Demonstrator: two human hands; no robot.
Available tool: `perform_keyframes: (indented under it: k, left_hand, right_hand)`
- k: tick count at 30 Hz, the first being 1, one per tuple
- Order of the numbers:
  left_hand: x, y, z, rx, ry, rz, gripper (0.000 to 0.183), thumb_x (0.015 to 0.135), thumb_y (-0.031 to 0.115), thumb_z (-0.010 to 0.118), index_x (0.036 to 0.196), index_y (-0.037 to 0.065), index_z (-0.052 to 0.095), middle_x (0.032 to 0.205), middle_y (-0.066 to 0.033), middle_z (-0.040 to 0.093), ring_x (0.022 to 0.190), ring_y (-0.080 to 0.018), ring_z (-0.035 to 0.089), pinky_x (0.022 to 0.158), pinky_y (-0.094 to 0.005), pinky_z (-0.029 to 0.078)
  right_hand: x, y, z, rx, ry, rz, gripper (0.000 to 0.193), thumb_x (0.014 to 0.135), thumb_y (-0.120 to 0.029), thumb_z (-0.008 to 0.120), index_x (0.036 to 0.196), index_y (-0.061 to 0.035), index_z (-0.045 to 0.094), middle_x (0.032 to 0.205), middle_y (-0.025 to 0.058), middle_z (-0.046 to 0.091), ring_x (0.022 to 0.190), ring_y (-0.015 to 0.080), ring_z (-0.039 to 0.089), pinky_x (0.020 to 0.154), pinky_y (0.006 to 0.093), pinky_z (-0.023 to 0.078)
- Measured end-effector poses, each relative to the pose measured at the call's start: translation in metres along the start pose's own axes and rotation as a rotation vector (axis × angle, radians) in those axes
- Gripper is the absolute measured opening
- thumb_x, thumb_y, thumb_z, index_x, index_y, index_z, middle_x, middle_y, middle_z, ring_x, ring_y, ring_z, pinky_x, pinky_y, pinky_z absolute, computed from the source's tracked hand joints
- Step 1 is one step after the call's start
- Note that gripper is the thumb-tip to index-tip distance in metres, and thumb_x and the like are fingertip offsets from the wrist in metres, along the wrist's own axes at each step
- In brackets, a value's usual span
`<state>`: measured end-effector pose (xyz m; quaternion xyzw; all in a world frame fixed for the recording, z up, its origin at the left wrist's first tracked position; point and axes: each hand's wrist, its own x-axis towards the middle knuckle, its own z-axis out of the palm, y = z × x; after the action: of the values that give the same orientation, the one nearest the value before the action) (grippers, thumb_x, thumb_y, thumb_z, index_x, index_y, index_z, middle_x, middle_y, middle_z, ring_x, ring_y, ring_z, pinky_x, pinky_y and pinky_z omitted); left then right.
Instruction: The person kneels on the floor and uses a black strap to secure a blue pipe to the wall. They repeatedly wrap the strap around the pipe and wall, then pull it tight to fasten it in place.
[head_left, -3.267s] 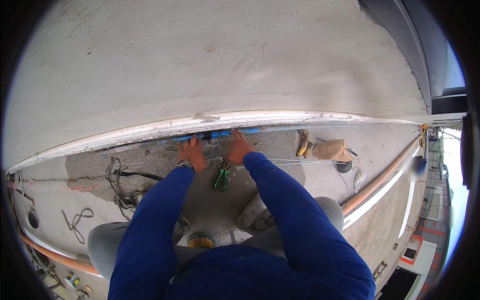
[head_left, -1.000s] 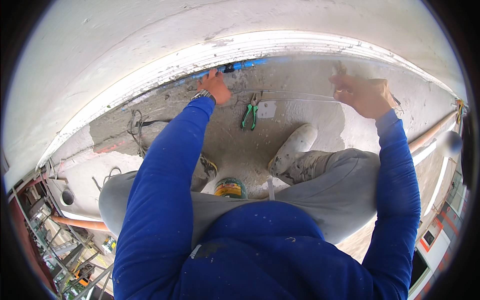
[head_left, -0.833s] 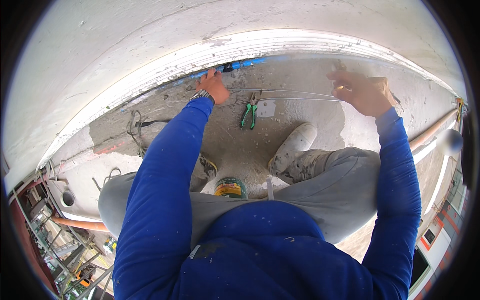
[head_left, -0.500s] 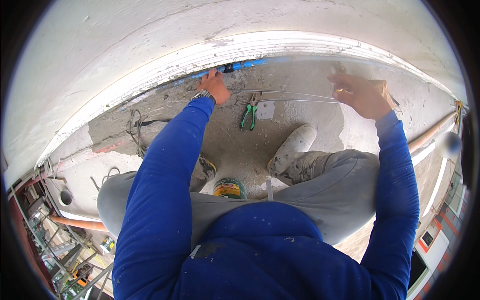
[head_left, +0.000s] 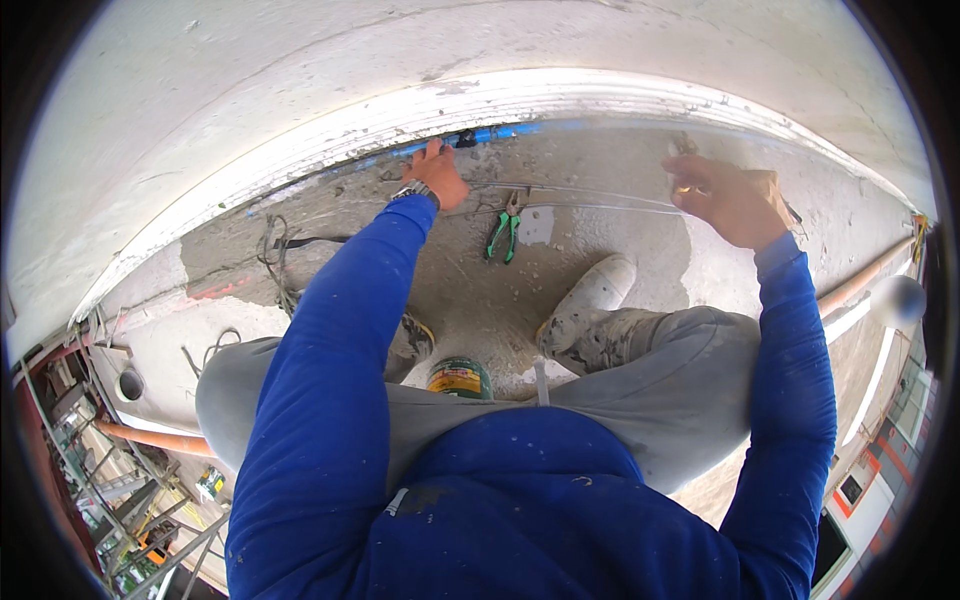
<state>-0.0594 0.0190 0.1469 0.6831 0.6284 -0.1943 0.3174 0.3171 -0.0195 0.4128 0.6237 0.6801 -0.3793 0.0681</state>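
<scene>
My left hand (head_left: 438, 178), with a metal watch on its wrist, reaches to the foot of the wall. Its fingers are apart and lie at a blue pipe (head_left: 500, 132) with a dark fitting on it. My right hand (head_left: 735, 203) is held off to the right, thumb and fingers curled together. Whatever they grip is too small to make out. Between the hands, two thin metal rods (head_left: 610, 207) lie across the wet concrete. Pliers with green handles (head_left: 502, 240) rest there too, their jaws by the rods.
A pale wall (head_left: 480, 45) rises along the far side. Dark cable (head_left: 277, 255) lies coiled at the left. A green and yellow can (head_left: 460, 377) stands between my boots (head_left: 590, 300). Orange pipes (head_left: 150, 440) run at both sides, and metal scaffolding (head_left: 130, 530) shows below left.
The view has shifted slightly. My right hand is a little lower and farther right. My left hand stays at the blue pipe, and the pliers and rods lie as before.
</scene>
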Motion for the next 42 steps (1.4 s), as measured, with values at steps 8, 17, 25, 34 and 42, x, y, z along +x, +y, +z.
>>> perform_keyframes:
  k: [8,17,25,34,42]
  left_hand:
    - [0.001,-0.001,0.000,-0.010,-0.027,0.000,0.088,0.094,0.033,0.059,0.170,0.007,0.023,0.177,-0.0115,0.014,0.161,-0.0400,0.020,0.131,-0.0570,0.025]
    - [-0.001,-0.003,0.005,-0.059,0.049,0.007,0.088,0.088,0.027,0.064,0.166,0.005,0.031,0.175,-0.0130,0.021,0.158,-0.0424,0.025,0.128,-0.0560,0.029]
    - [-0.003,0.002,-0.005,-0.046,-0.040,0.008,0.092,0.094,0.035,0.062,0.170,0.005,0.020,0.177,-0.0138,0.013,0.161,-0.0412,0.018,0.131,-0.0577,0.023]
    - [-0.004,0.009,-0.007,-0.029,-0.027,0.023,0.091,0.093,0.035,0.065,0.168,0.002,0.024,0.173,-0.0159,0.021,0.160,-0.0424,0.021,0.130,-0.0609,0.023]
    - [-0.009,-0.004,0.001,-0.122,0.053,0.048,0.086,0.090,0.026,0.061,0.165,-0.002,0.030,0.168,-0.0190,0.026,0.155,-0.0471,0.029,0.126,-0.0619,0.031]
  right_hand:
    - [0.000,0.000,0.000,0.003,-0.011,0.012,0.052,0.098,-0.026,0.071,0.143,-0.0017,0.062,0.138,0.0202,0.069,0.124,0.0352,0.068,0.107,0.0438,0.053]
    - [0.002,-0.003,-0.001,0.021,-0.036,0.024,0.052,0.098,-0.025,0.074,0.143,-0.0015,0.062,0.136,0.0192,0.070,0.123,0.0336,0.068,0.107,0.0428,0.053]
    - [0.007,0.020,0.006,0.092,-0.027,-0.018,0.051,0.099,-0.024,0.073,0.144,-0.0025,0.062,0.137,0.0185,0.069,0.123,0.0323,0.068,0.106,0.0427,0.053]
    - [0.006,0.032,0.009,0.143,-0.002,-0.064,0.048,0.095,-0.015,0.074,0.140,-0.0017,0.064,0.132,0.0173,0.071,0.116,0.0285,0.070,0.103,0.0396,0.054]
    - [0.012,0.032,0.015,0.249,-0.057,-0.051,0.052,0.096,-0.009,0.069,0.145,0.0019,0.058,0.132,0.0165,0.069,0.121,0.0258,0.067,0.106,0.0377,0.052]
